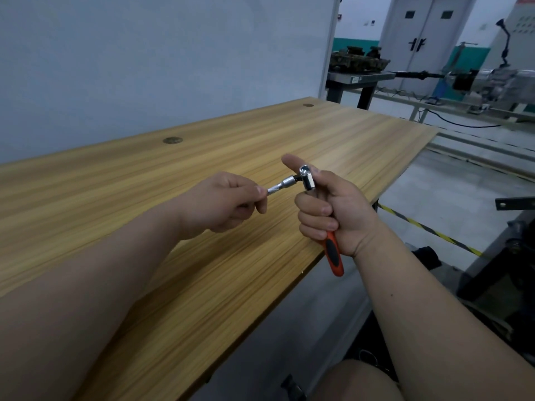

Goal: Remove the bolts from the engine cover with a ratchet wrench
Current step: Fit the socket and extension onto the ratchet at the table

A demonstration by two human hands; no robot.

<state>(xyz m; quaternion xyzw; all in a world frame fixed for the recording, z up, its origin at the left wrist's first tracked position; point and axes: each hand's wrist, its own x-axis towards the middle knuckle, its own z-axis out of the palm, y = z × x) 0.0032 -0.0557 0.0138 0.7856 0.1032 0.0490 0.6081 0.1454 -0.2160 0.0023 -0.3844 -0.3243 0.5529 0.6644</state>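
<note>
Quick count from my feed: one ratchet wrench point(308, 180), one extension bar point(282, 185), two grips, one counter point(260, 131), two round cable holes in it point(172, 140) point(308, 105).

Wrench: chrome head on top, orange handle with a black insert point(333, 254) pointing down toward me, held roughly upright in the air above the counter's near right edge, touching no surface. The extension bar is chrome with a knurled band. It's seated on the head's drive and sticks out sideways to the left.

Right grip point(335, 209): three fingers curled tight round the wrench handle, index finger straight and reaching up past the head, thumb by the head.

Left grip point(228, 201): fingers curled, thumb and forefinger pinching the free knurled end of the extension bar.

Both forearms are bare and cross the counter. Wood-grain top, grey panel behind it.

Background, right: one grey double door point(428, 33), one dark bench carrying machine parts point(359, 60), one yellow-black stripe on the floor point(428, 230).
</note>
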